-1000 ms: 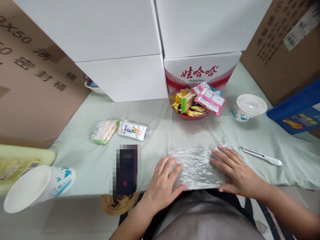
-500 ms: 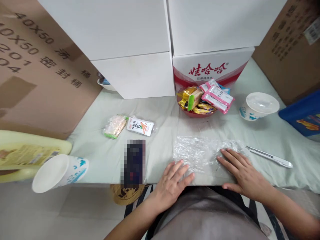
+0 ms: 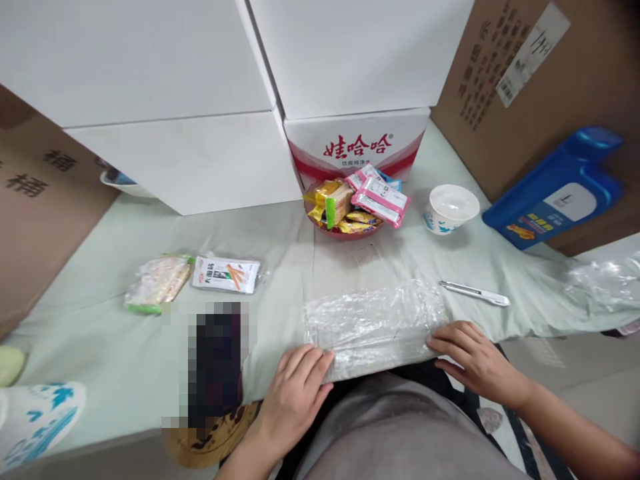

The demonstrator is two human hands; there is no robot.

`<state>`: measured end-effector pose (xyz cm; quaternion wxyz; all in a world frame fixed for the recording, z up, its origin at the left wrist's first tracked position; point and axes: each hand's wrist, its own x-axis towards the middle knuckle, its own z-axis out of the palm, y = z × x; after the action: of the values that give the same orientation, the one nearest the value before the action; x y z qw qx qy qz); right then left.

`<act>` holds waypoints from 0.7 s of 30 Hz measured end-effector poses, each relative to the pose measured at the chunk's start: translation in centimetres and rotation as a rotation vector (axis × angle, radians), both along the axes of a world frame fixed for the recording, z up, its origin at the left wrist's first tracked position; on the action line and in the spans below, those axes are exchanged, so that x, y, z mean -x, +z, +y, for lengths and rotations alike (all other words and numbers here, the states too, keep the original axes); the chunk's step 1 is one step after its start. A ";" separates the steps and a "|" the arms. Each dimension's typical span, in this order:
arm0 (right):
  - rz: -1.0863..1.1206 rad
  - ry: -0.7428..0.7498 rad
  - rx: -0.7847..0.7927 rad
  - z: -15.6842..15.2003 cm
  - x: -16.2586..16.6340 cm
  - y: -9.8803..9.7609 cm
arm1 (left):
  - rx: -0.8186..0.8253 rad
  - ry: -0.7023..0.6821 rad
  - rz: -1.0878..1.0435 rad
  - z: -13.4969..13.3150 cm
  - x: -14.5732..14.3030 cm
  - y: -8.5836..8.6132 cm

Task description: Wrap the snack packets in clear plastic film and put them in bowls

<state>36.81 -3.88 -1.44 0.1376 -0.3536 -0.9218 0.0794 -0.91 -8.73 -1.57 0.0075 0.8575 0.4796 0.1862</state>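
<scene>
A crinkled clear plastic sheet [image 3: 375, 320] lies folded into a long strip at the near edge of the pale green table [image 3: 90, 347]. My left hand [image 3: 295, 393] has its fingers curled onto the strip's left near corner. Over at the strip's right end, my right hand [image 3: 470, 360] grips the edge with bent fingers. Both hands sit right at the table's edge, above my lap.
A red bowl of snack packets [image 3: 345, 230] stands behind the sheet, with a white paper bowl [image 3: 451, 208], a utility knife [image 3: 475, 293] and a blue bottle [image 3: 555, 190] to the right. Two snack packets [image 3: 227, 275] lie left. White and brown boxes wall the back.
Both hands slid from lying flat on the sheet back to its near edge and curled onto its ends. The sheet now looks narrower and folded. The view swung right.
</scene>
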 end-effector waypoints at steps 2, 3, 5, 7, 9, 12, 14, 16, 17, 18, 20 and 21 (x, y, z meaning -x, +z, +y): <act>0.027 -0.009 0.044 -0.2 -0.1 0.6 | 0.027 -0.024 -0.039 -0.1 0.2 0.4; 0.038 -0.010 0.063 -0.1 -0.1 0.9 | 0.043 -0.037 -0.063 -0.1 0.3 0.7; 0.052 -0.011 0.088 0.1 -0.3 1.6 | 0.077 -0.066 -0.111 0.0 0.6 1.1; 0.064 -0.005 0.105 0.6 -0.4 2.1 | 0.106 -0.091 -0.154 0.2 0.9 1.4; 0.057 0.019 0.136 1.1 -0.4 2.3 | 0.131 -0.088 -0.203 0.5 1.1 1.6; 0.046 0.048 0.182 1.7 -0.4 2.3 | 0.145 -0.037 -0.253 1.0 1.2 1.8; 0.080 0.040 0.213 1.9 -0.3 2.3 | 0.134 -0.004 -0.261 1.3 1.2 1.9; 0.143 -0.005 0.256 2.2 -0.1 2.3 | 0.107 0.040 -0.258 1.7 1.3 1.8; 0.171 -0.046 0.276 2.4 0.1 2.3 | 0.091 0.074 -0.255 2.0 1.3 1.7; 0.191 -0.100 0.289 2.6 0.3 2.3 | 0.078 0.118 -0.252 2.3 1.3 1.6; 0.198 -0.226 0.289 3.1 0.8 2.2 | 0.057 0.217 -0.241 3.1 1.2 1.3; 0.187 -0.289 0.282 3.4 1.1 2.1 | 0.048 0.264 -0.232 3.5 1.1 1.1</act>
<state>35.70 -0.50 0.66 0.1818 -0.4890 -0.8245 0.2194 -2.06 -5.21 -0.49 0.0586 0.7593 0.5882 0.2720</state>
